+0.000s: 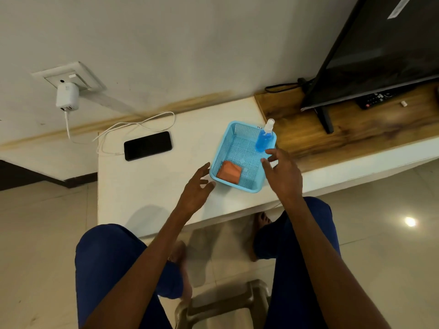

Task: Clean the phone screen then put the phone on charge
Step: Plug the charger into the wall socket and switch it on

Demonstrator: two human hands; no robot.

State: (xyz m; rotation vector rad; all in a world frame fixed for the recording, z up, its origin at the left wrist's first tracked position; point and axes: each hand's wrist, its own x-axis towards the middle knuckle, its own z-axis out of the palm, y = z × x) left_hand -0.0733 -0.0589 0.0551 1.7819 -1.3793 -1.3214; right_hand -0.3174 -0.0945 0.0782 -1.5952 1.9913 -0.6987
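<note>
A black phone (147, 145) lies screen up on the white table (142, 186), with a white cable (133, 125) at its left end running to a white charger (67, 95) in the wall socket. A light blue basket (228, 138) holds a folded orange cloth (229, 172) and a spray bottle of blue liquid (264, 138). My left hand (195, 187) hovers open beside the basket's near left corner. My right hand (282, 174) is open over the basket's right edge, fingers just below the bottle. Neither hand holds anything.
A black TV (384, 43) stands on a wooden shelf (308, 124) at the right, with a remote (375, 98) under it. My knees in blue trousers are near the table's front edge. A stool (225, 305) is below me on the tiled floor.
</note>
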